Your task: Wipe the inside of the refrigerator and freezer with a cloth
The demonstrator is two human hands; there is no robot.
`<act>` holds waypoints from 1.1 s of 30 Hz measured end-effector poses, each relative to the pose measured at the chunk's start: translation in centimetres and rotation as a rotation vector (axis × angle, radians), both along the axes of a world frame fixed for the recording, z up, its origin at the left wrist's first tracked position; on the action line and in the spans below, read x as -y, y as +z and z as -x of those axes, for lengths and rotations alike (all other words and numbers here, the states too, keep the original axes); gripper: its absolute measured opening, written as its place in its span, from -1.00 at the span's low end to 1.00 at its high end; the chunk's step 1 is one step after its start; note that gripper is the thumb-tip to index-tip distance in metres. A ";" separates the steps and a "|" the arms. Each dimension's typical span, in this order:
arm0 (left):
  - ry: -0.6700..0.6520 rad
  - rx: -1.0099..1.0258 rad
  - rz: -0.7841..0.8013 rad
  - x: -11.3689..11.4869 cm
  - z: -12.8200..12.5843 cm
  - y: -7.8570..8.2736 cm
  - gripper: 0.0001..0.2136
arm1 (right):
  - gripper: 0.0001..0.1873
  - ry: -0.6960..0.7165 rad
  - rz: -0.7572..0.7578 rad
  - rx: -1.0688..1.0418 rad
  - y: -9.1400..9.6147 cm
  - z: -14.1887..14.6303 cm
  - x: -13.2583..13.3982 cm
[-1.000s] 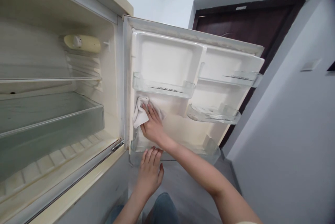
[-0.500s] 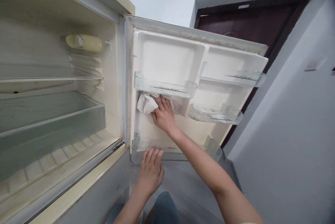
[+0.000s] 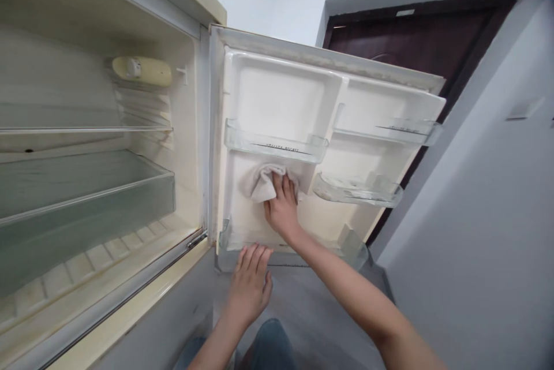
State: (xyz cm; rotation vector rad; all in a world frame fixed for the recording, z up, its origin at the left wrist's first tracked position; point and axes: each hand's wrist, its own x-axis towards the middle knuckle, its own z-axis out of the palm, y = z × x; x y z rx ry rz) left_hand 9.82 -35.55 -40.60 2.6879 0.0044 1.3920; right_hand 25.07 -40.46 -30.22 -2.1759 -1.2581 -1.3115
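Under my right hand (image 3: 282, 208) is a crumpled white cloth (image 3: 263, 183), pressed against the inner panel of the open fridge door (image 3: 277, 87). The fingers lie over the cloth's right side and bunch it; part of it is hidden behind them. Just above is a clear door shelf (image 3: 277, 146). My left hand (image 3: 251, 279) is lower down at the clear bottom door shelf (image 3: 298, 259), its fingers stretched out at the front edge and holding nothing. Whether its fingertips press on that edge is hard to tell.
To the left, the fridge interior has a glass shelf (image 3: 86, 129), a clear drawer (image 3: 95, 214) and a yellowed lamp cover (image 3: 145, 71). Two small shelves, an upper one (image 3: 389, 130) and a lower one (image 3: 357, 190), sit on the door's right half. Behind stands a dark door (image 3: 411, 41).
My right hand and the cloth have moved right and slightly down across the door panel, away from the shelf above. My left hand has stayed at the bottom shelf.
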 end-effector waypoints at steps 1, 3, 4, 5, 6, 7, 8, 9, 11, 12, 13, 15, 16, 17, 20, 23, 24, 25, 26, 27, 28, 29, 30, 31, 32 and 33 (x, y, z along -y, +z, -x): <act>-0.001 0.000 0.004 0.0 0.0 0.0 -0.61 | -0.42 0.022 0.064 0.009 -0.4 0.0 0.4; 0.000 -0.002 0.012 0.1 0.0 0.1 -0.61 | -0.40 0.059 0.173 0.047 -0.6 0.0 1.1; 0.001 -0.001 0.013 0.1 0.0 0.2 -0.61 | -0.39 0.059 0.199 0.072 -0.3 0.1 1.4; 0.001 0.001 0.012 0.1 0.0 0.2 -0.61 | -0.39 0.044 0.202 0.096 0.2 0.2 1.6; 0.003 0.005 0.009 0.1 -0.1 0.2 -0.61 | -0.37 0.018 0.186 0.115 0.8 0.3 1.6; 0.006 0.009 0.006 0.1 -0.1 0.2 -0.61 | -0.36 -0.014 0.158 0.121 1.6 0.4 1.6; 0.007 0.011 0.002 0.1 -0.1 0.2 -0.61 | -0.35 -0.050 0.121 0.113 2.5 0.5 1.5; 0.009 0.011 0.001 0.2 0.0 0.2 -0.61 | -0.34 -0.084 0.083 0.094 3.2 0.7 1.3; 0.015 0.009 0.003 0.2 0.0 0.2 -0.62 | -0.31 -0.126 0.031 0.052 4.3 0.9 0.8; 0.016 0.006 0.005 0.2 0.0 0.2 -0.62 | -0.30 -0.133 0.022 0.035 4.6 1.0 0.6; 0.016 0.005 0.007 0.2 0.1 0.2 -0.62 | -0.31 -0.133 0.018 0.022 4.6 1.1 0.5; 0.009 0.000 0.003 0.1 0.1 0.2 -0.62 | -0.32 -0.121 0.016 0.005 3.9 1.1 0.5; 0.005 -0.004 0.000 0.1 0.1 0.2 -0.61 | -0.33 -0.113 0.019 -0.002 3.3 1.0 0.6; 0.005 -0.007 -0.002 0.1 0.1 0.2 -0.61 | -0.32 -0.099 0.032 -0.004 2.5 0.9 0.9; 0.021 -0.011 -0.007 0.2 0.1 0.2 -0.60 | -0.36 0.039 0.229 0.018 -0.3 0.0 2.3; 0.045 -0.024 -0.035 0.4 0.2 0.3 -0.55 | -0.49 0.254 0.558 0.051 -2.3 -1.2 3.3; 0.052 -0.032 -0.045 0.4 0.3 0.3 -0.54 | -0.53 0.300 0.633 0.061 -2.5 -1.5 3.4; 0.057 -0.040 -0.053 0.5 0.3 0.4 -0.52 | -0.55 0.324 0.671 0.073 -2.3 -1.7 3.2; 0.060 -0.051 -0.058 0.5 0.4 0.4 -0.50 | -0.55 0.328 0.668 0.087 -1.9 -1.7 2.9; 0.058 -0.060 -0.058 0.6 0.5 0.4 -0.49 | -0.54 0.317 0.634 0.102 -1.2 -1.7 2.3; 0.054 -0.067 -0.052 0.6 0.5 0.4 -0.48 | -0.53 0.294 0.569 0.114 -0.2 -1.5 1.5; 0.049 -0.067 -0.044 0.6 0.5 0.3 -0.48 | -0.51 0.262 0.484 0.119 0.9 -1.3 0.7; 0.045 -0.063 -0.033 0.6 0.5 0.3 -0.49 | -0.49 0.223 0.385 0.116 2.0 -1.0 -0.3; 0.041 -0.058 -0.022 0.6 0.5 0.3 -0.50 | -0.47 0.183 0.286 0.105 3.0 -0.7 -1.3; 0.039 -0.051 -0.013 0.6 0.5 0.2 -0.51 | -0.46 0.149 0.198 0.089 3.8 -0.3 -2.3; 0.040 -0.045 -0.010 0.6 0.5 0.2 -0.52 | -0.44 0.122 0.128 0.070 4.3 0.0 -3.2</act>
